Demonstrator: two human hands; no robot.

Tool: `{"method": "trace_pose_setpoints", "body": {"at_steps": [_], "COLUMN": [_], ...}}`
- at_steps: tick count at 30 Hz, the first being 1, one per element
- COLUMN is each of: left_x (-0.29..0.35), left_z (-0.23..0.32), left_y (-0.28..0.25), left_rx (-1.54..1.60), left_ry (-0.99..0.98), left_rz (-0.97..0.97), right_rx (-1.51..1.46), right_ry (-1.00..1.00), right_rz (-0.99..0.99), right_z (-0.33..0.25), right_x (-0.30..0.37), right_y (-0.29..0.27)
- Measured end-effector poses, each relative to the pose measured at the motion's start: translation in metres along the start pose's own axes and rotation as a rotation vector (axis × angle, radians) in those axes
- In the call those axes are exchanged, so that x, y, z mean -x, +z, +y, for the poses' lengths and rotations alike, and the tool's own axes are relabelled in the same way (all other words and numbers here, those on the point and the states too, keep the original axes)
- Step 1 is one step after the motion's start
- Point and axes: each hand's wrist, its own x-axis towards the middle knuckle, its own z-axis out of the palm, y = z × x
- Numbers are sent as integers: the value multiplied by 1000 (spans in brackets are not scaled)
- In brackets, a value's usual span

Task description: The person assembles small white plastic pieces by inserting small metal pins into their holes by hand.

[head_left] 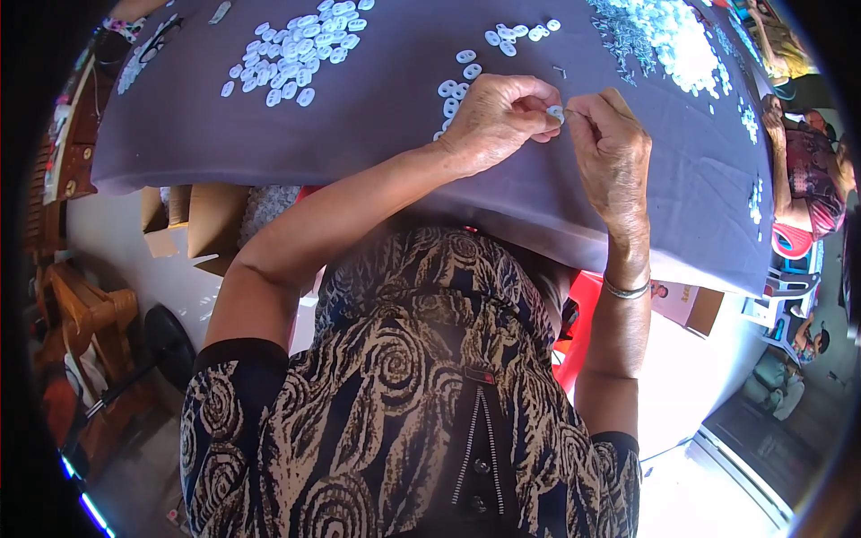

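My left hand [502, 117] is closed in a pinch on a small white oval plastic piece [556, 114], held just above the cloth. Close beside it, my right hand [614, 148] has its thumb and forefinger pressed together at the piece's right edge; whatever sits between those fingertips is too small to make out. A loose screw [560, 71] lies on the cloth beyond my hands. Several white oval pieces with two holes [448, 88] lie beside and partly behind my left hand. A few more white pieces [508, 36] are scattered farther back.
A grey cloth [359, 134] covers the table. On it are a heap of white oval pieces [300, 49] at far left, and screws [625, 45] beside a large white pile [677, 45] at far right. An open cardboard box [211, 220] stands below the left edge. Other people sit at right.
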Motion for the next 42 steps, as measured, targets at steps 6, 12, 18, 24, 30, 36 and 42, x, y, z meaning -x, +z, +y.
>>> {"method": "trace_pose_setpoints", "body": {"at_steps": [6,12,18,24,30,36,42], "left_x": [0,-2,-4,-5,-4,-2,-3], "left_z": [1,-2,-4,0,3,5,4], "left_y": [-1,3,0,-6,-6,-5,-4], "left_rx": [-59,-55,-17,54,131,93,78], "left_ry": [15,43,37,11,7,0,3], "left_rz": [-12,22,9,0,3,36,54], "right_rx": [17,14,91,-147,-277,-261,-110], "right_ry": [-96,-121,-98,143,155,113,100], "right_rz": [-97,-131,-67,13,-31,-40,5], "right_z": [4,6,1,7,18,14,7], "right_x": [-6,-11,-5,-3,6,6,5], "right_y": [-6,-6,-10,-15,-10,-5,-1]}}
